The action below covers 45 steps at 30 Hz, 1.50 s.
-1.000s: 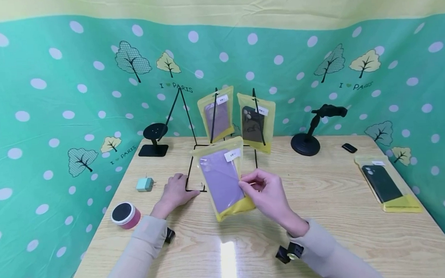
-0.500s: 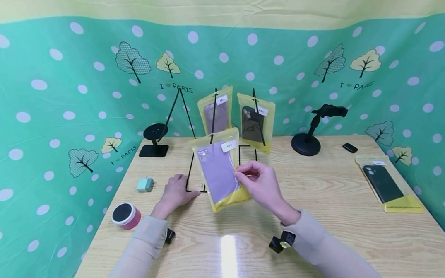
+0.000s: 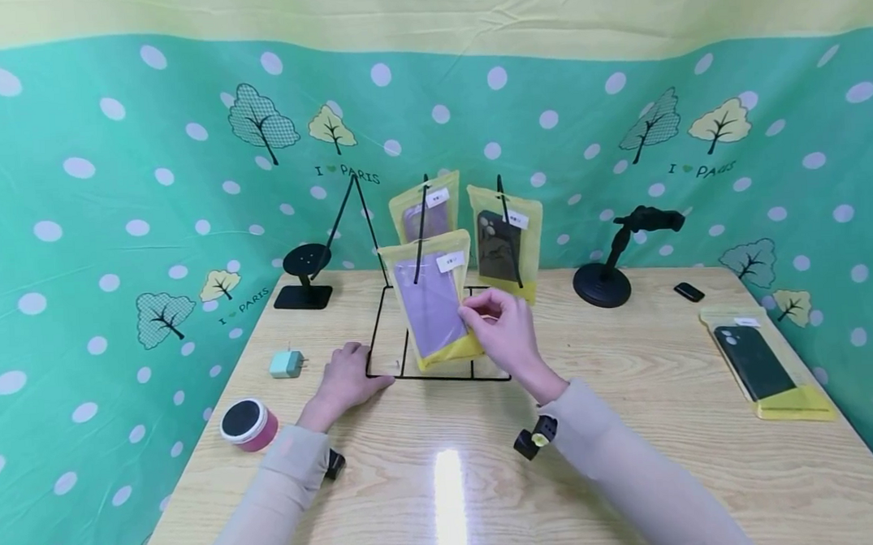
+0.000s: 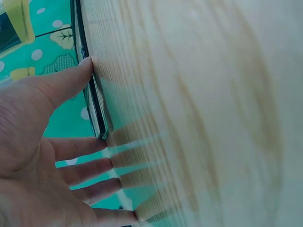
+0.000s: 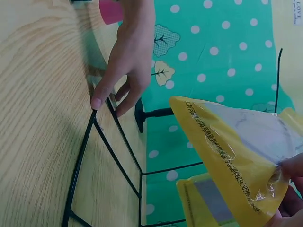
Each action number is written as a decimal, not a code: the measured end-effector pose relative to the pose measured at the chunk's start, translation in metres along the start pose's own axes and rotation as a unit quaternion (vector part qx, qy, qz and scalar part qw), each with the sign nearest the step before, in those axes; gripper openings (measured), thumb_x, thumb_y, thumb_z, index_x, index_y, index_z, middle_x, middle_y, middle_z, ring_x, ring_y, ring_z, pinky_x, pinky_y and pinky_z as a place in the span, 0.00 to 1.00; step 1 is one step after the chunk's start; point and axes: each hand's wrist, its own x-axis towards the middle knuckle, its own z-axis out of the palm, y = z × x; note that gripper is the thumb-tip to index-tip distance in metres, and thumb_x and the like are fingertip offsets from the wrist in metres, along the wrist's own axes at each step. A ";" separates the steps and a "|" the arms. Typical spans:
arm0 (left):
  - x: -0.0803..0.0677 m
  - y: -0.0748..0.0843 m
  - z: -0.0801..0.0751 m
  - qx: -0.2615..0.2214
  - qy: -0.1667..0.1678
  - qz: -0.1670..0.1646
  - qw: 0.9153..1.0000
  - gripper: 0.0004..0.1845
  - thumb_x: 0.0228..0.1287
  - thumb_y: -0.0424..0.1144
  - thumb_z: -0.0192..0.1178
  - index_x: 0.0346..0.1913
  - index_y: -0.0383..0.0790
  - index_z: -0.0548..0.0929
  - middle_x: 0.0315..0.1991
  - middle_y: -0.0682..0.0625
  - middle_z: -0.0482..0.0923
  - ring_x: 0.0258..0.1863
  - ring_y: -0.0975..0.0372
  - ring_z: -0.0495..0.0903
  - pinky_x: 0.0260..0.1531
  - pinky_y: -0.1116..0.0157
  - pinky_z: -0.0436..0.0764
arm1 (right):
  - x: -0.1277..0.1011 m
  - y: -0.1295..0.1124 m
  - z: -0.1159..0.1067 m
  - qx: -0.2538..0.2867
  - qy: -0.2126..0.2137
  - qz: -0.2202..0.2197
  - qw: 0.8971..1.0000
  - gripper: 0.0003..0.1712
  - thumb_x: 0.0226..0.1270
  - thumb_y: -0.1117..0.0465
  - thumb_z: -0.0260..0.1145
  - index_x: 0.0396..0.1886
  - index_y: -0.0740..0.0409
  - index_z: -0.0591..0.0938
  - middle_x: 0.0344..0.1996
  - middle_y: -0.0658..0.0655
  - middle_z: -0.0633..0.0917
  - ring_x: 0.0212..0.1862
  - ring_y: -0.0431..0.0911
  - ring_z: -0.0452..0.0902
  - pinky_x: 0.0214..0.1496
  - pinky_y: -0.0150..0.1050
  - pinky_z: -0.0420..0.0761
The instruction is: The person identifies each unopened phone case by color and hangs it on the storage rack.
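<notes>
The right hand is pinching a yellow pouch holding a purple phone case, lifting it over the black wire rack. Its white label is too small to read. The left hand is lying flat, fingers straight, thumb touching the rack's corner. At 12 o'clock, two pouches are hanging; at 3 o'clock, a pouch holding a dark case is lying flat. The right wrist view is showing the pouch's printed seam, unreadable.

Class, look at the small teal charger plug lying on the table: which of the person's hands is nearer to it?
Left. The left hand rests on the table just right of the teal charger plug. The right hand is farther right, holding the purple case packet.
</notes>
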 end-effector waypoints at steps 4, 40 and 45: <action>0.001 -0.001 0.000 0.002 0.001 0.001 1.000 0.44 0.53 0.58 0.68 0.61 0.24 0.70 0.59 0.31 0.66 0.55 0.37 0.67 0.49 0.41 0.70 | 0.008 0.004 0.006 0.000 0.008 0.005 1.000 0.04 0.59 0.66 0.70 0.32 0.62 0.85 0.31 0.53 0.86 0.35 0.44 0.82 0.39 0.36 0.81; 0.000 0.000 0.001 -0.004 0.001 0.004 1.000 0.43 0.54 0.57 0.67 0.61 0.25 0.70 0.60 0.31 0.66 0.55 0.39 0.67 0.50 0.42 0.69 | -0.007 0.009 -0.060 -0.066 -0.006 -0.001 0.998 0.08 0.61 0.72 0.67 0.37 0.74 0.80 0.33 0.66 0.84 0.37 0.55 0.81 0.42 0.36 0.79; 0.000 0.000 0.002 -0.006 -0.005 0.000 1.000 0.44 0.54 0.58 0.67 0.62 0.24 0.70 0.60 0.31 0.66 0.56 0.38 0.66 0.51 0.42 0.68 | -0.023 0.047 -0.102 -0.136 -0.027 -0.024 0.990 0.06 0.62 0.67 0.68 0.36 0.66 0.82 0.32 0.57 0.84 0.35 0.47 0.81 0.41 0.30 0.78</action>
